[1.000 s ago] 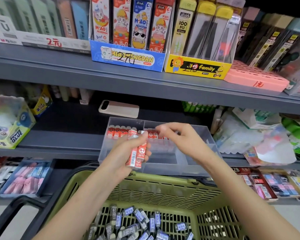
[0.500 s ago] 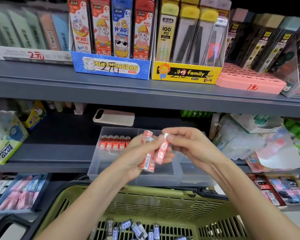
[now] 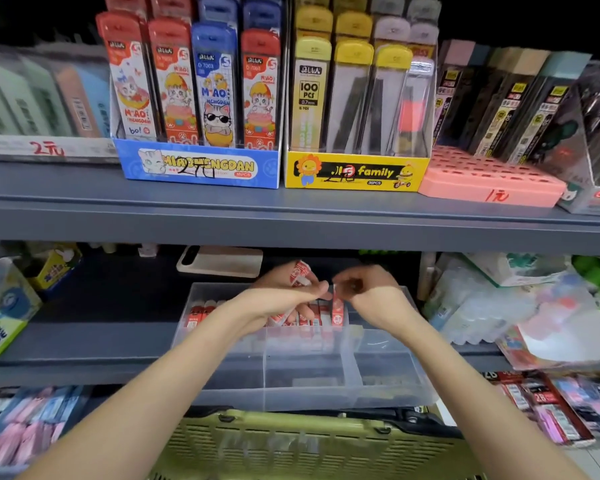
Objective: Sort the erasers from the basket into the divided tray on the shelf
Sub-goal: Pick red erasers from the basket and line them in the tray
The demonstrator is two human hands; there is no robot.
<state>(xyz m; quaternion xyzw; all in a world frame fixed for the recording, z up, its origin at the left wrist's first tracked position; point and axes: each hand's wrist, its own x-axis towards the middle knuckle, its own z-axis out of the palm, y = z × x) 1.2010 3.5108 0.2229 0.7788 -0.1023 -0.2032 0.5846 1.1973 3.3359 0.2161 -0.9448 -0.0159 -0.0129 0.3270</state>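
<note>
Both hands are over the back row of the clear divided tray (image 3: 302, 375) on the shelf (image 3: 94, 344); left hand (image 3: 284, 296) clutches a few red erasers (image 3: 300, 271) (one sticks up past the knuckles); right hand (image 3: 368, 296) pinches a red eraser (image 3: 337, 311) upright at the row's right end, w/ more red ones standing just left of it. Green basket (image 3: 291, 441) sits below the wrists, nearer the person.
</note>
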